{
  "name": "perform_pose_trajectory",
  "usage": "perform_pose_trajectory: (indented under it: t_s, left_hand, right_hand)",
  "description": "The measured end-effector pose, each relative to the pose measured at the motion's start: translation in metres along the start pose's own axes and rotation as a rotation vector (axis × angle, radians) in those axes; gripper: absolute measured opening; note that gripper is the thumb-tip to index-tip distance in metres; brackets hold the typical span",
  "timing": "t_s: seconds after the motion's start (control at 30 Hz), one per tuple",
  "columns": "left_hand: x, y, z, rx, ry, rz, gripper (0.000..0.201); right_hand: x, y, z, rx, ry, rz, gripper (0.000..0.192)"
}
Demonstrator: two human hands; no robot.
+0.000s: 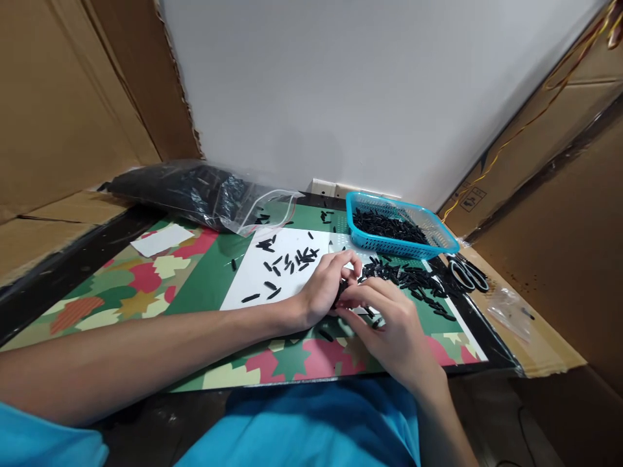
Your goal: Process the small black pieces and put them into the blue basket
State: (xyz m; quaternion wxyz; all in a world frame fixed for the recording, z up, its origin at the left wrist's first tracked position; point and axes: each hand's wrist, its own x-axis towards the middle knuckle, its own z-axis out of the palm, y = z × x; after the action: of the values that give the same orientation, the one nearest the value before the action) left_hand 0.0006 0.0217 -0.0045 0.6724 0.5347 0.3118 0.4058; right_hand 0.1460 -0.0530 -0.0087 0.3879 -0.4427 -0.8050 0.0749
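In the head view the left hand [327, 285] and the right hand [392, 324] meet fingertip to fingertip over the middle of the patterned mat [195, 285], curled together around a small black piece [342, 290] that seems to be pinched between them, though the fingers hide most of it. It is a short, dark, matte stick like the loose black pieces [287, 263] scattered on the white sheet [253, 279] beside the left hand and the heap of pieces [413, 280] just beyond the right. Farther back a blue basket [440, 228] holds more of them, scissors [468, 274] lie to its right, and a clear bag [195, 191] of black stock lies at the back left.
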Motion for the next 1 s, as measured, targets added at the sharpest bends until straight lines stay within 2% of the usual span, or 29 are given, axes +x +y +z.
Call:
perform_pose_trajectory:
  t_s: [0.13, 0.27, 0.5, 0.63, 0.77, 0.9, 1.0]
  left_hand:
    - [0.002, -0.004, 0.000, 0.099, -0.004, 0.046, 0.036]
    - [0.002, -0.006, 0.000, 0.034, -0.002, -0.007, 0.039]
    - [0.003, 0.001, 0.001, -0.037, 0.062, -0.118, 0.028]
    - [0.002, 0.004, 0.000, -0.045, 0.074, -0.182, 0.026]
    - [0.003, 0.000, -0.001, -0.050, 0.047, -0.116, 0.032]
    - [0.004, -0.004, -0.003, -0.039, -0.007, -0.085, 0.039]
    - [0.002, -0.005, -0.003, -0.012, -0.069, -0.088, 0.044]
  right_hand:
    - [-0.004, -0.003, -0.009, 0.104, -0.150, 0.061, 0.004]
    - [-0.007, -0.007, -0.005, 0.085, -0.367, 0.075, 0.011]
    - [-0.005, -0.013, -0.004, 0.028, -0.469, 0.114, 0.006]
    - [-0.005, -0.015, -0.006, -0.004, -0.477, 0.138, 0.011]
    - [-0.007, -0.014, -0.007, -0.011, -0.467, 0.107, 0.012]
    - [-0.008, -0.005, -0.017, 0.005, -0.327, 0.195, 0.011]
    - [-0.008, 0.006, -0.028, 0.112, -0.145, 0.242, 0.009]
